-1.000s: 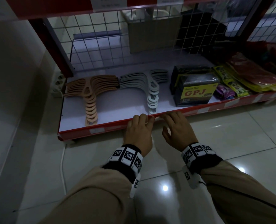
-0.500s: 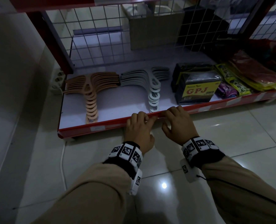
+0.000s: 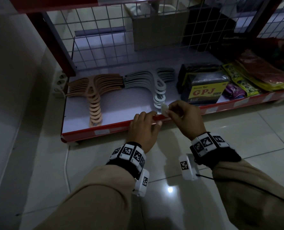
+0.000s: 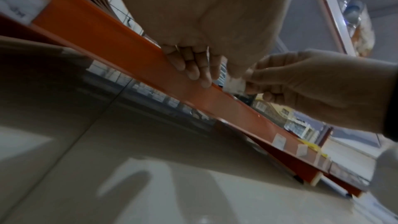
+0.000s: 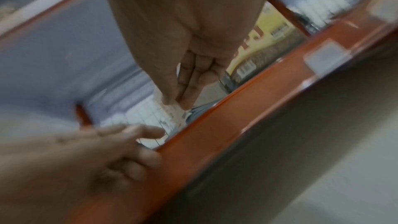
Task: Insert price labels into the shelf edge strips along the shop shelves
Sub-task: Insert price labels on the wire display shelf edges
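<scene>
Presently I crouch before the bottom white shelf board [image 3: 121, 103] with its long red shelf edge strip [image 3: 104, 129] running left to right across my front, rising slightly to the right. On the board lie a fanned stack of tan plastic hangers [image 3: 94, 97], a like stack of grey plastic hangers [image 3: 157, 90] and a black packet with a yellow GPJ panel [image 3: 204, 90].

My left hand [image 3: 143, 130] rests on the strip, fingers [image 4: 193, 67] curled over its top edge — holding it, nothing else. My right hand [image 3: 186, 117] pinches a small white paper price label [image 3: 164, 109] between thumb and fingertips, just above the strip and just right of the left hand.

Judgement: the label's long edge must turn parallel to the strip — the right hand is nearer and should lower it into the channel.
</scene>
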### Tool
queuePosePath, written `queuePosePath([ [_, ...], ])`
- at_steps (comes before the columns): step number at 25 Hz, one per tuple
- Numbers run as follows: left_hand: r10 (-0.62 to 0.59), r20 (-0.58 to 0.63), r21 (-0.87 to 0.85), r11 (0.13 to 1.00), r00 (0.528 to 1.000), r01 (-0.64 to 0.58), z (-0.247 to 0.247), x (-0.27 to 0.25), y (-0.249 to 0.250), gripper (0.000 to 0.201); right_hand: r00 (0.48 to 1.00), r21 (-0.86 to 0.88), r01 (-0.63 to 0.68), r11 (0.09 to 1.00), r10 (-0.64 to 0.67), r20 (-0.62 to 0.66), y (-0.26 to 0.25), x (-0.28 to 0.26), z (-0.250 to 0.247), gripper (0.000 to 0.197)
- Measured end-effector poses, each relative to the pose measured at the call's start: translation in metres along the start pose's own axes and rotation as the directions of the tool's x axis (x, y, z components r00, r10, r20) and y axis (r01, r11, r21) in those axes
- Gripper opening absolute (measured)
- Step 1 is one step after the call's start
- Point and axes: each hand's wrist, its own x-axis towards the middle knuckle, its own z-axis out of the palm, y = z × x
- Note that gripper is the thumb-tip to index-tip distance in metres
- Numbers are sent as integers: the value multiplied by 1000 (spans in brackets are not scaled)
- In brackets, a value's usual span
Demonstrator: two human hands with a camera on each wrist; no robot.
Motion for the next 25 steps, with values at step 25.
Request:
queuePosePath([
  [25, -5, -40, -21, 1000, 999, 4, -1, 5, -5, 5, 946, -185, 213, 959, -154, 286, -5, -1, -12, 37],
])
